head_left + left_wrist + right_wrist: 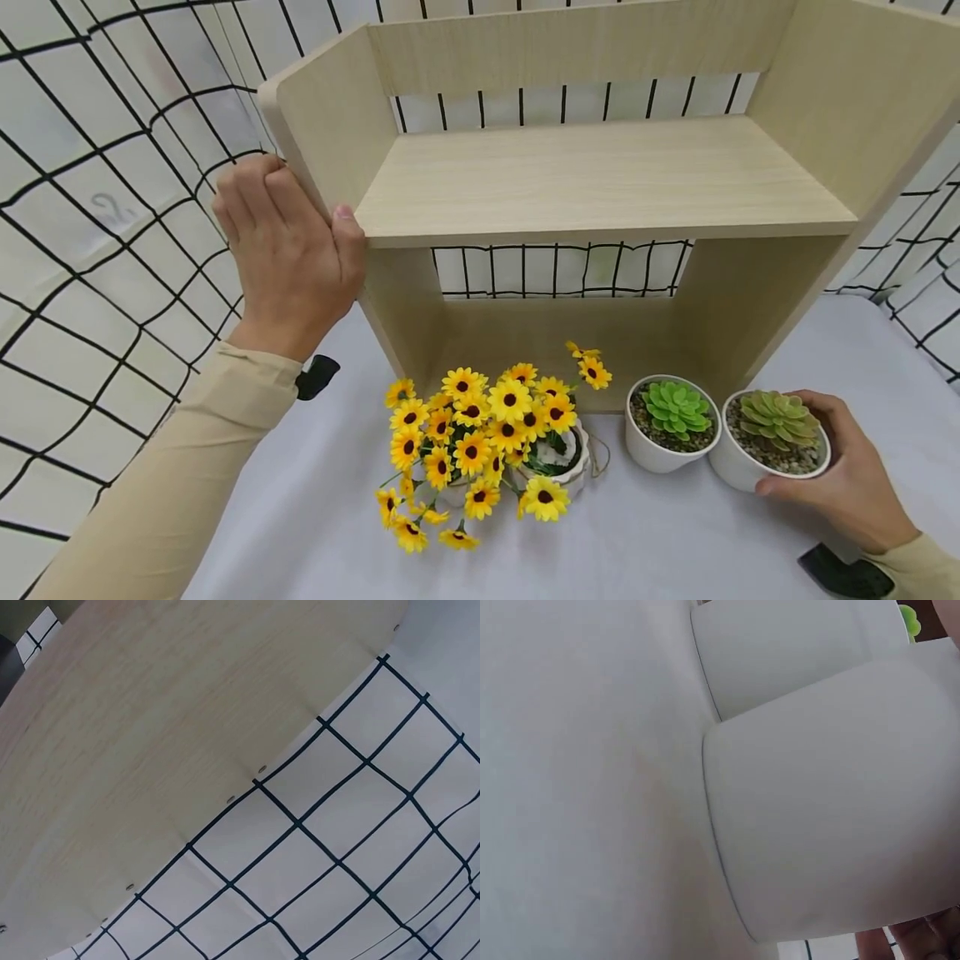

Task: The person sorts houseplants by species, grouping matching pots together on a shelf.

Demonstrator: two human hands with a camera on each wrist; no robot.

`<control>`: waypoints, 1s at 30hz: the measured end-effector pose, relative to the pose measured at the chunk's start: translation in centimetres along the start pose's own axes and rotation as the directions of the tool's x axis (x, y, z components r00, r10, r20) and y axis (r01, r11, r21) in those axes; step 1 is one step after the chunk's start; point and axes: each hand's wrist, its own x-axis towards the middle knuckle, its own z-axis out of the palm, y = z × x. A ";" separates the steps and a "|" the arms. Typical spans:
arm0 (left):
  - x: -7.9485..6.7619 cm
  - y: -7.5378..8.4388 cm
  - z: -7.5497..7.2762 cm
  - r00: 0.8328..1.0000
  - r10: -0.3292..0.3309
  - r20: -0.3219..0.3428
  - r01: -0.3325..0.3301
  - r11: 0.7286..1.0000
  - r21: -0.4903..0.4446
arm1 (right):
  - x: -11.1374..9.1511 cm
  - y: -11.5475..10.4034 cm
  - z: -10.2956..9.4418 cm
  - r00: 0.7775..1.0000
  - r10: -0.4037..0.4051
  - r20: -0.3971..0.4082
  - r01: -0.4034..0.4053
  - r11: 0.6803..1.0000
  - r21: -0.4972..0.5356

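My left hand point(288, 258) grips the left side panel of a pale wooden two-tier shelf point(600, 179), its thumb over the front edge by the middle board. The left wrist view shows the outer face of that side panel point(187, 712) close up. At the lower right, my right hand point(862, 479) holds a white pot with a dull green succulent point(780, 418), thumb at the front and fingers round the far side. In the right wrist view this white pot point(832, 810) stands on the cloth, right beside a second pot point(795, 660) with a bright green succulent point(678, 408).
Yellow artificial flowers point(472, 433) spread in front of the shelf's left half, partly covering a whitish pot point(573, 479) with twine. Black wire grid panels point(97, 250) surround the shelf at the left, back and right. White cloth point(637, 542) covers the table.
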 end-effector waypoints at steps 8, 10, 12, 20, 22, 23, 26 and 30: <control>-0.1 -0.1 -0.3 1.000 -0.001 0.005 0.001 1.000 -0.019 | -0.4 0.0 0.0 1.000 0.002 0.003 -0.002 0.999 0.038; 0.0 -0.1 -0.3 1.000 0.001 0.006 -0.001 1.000 -0.025 | -0.5 0.0 0.0 1.000 0.001 0.005 -0.001 0.999 0.044; 0.0 -0.2 -0.3 1.000 0.006 0.003 -0.006 1.000 -0.023 | -0.4 0.0 -0.1 1.000 -0.001 0.007 0.001 1.000 0.029; 0.0 -0.2 -0.5 1.000 0.022 -0.011 -0.023 1.000 -0.015 | 0.2 -0.2 -0.4 0.999 0.028 0.024 -0.028 0.999 0.014; 0.0 -0.1 -0.5 1.000 0.028 0.000 -0.028 0.999 -0.019 | 0.1 -0.3 -0.5 0.999 0.029 0.022 -0.029 1.000 0.009; 0.1 -0.1 -0.6 0.999 0.033 0.007 -0.032 0.999 -0.020 | 0.1 -0.3 -0.5 0.999 0.031 0.020 -0.031 0.999 0.008; 0.1 -0.2 -0.6 0.999 0.046 0.020 -0.046 0.999 -0.009 | 0.1 -0.6 -0.6 1.000 0.021 0.010 -0.021 1.000 0.009; 0.1 -0.3 -0.7 0.998 0.056 0.026 -0.056 0.998 -0.001 | 0.4 -1.1 -0.8 1.000 -0.006 -0.007 0.007 1.000 0.023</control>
